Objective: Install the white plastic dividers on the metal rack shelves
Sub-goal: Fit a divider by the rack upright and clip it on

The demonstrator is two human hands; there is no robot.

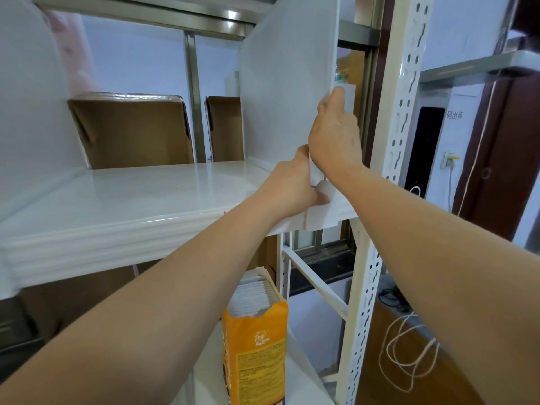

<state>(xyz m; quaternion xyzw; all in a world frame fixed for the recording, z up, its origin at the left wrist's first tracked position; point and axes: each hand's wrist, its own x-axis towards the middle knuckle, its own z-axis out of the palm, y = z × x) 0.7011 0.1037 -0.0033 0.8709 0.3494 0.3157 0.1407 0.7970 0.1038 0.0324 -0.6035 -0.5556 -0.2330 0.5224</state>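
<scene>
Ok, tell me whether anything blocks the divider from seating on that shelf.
Nothing visible does. The divider stands upright on the shelf, its clip over the front lip. The left hand and right hand grip its front edge. The cardboard boxes stand at the back, left of it.

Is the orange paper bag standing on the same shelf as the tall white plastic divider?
No, the orange paper bag stands one shelf below the tall white plastic divider.

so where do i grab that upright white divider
By its front vertical edge, coming from the open front of the shelf. The divider stands upright and thin, faces running back into the rack, so only that edge offers a pinch. Right hand up the edge, left hand low at the base.
</scene>
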